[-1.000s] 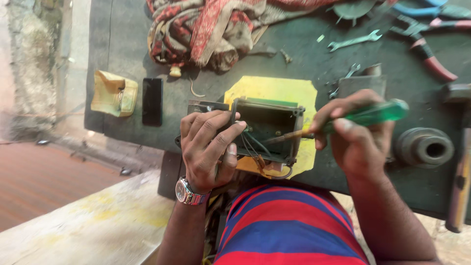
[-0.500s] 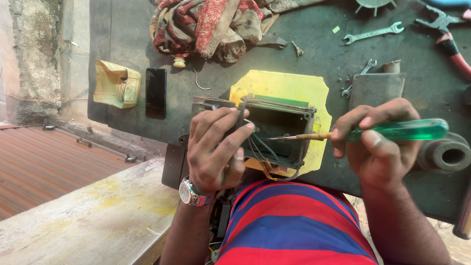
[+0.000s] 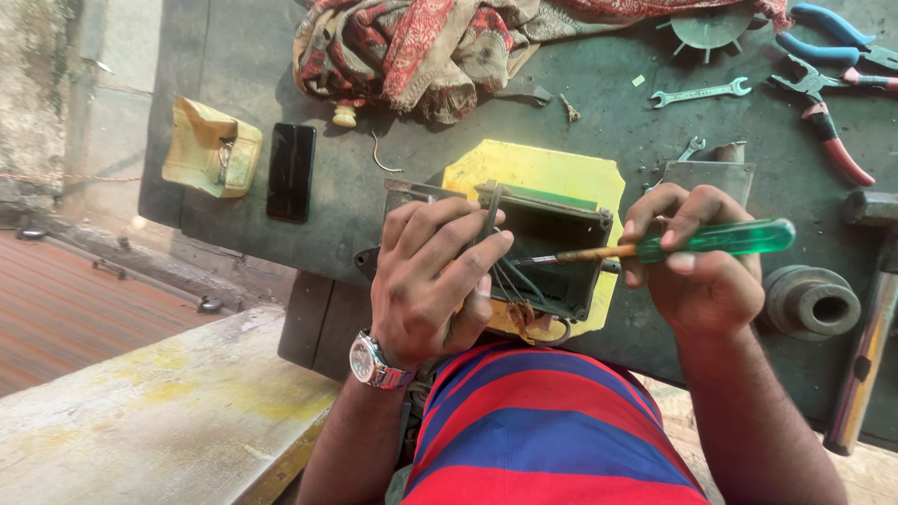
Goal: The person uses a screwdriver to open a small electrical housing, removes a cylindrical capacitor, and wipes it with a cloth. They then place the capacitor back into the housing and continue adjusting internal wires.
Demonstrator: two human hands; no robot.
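Dark green worktable (image 3: 234, 112). Red patterned crumpled cloth (image 3: 421, 47) at the far edge, black flat phone (image 3: 291, 171) beside yellow folded pouch (image 3: 210, 150), small steel open-end spanner (image 3: 700, 93), red-handled pliers (image 3: 828, 126), blue-handled pliers (image 3: 823, 33), grey metal pulley (image 3: 812, 301).

At the surface's (image 3: 234, 75) near edge, the left hand (image 3: 426, 281) steadies a box (image 3: 547, 248) while the right hand (image 3: 697, 271) pokes a screwdriver (image 3: 692, 241) inside.
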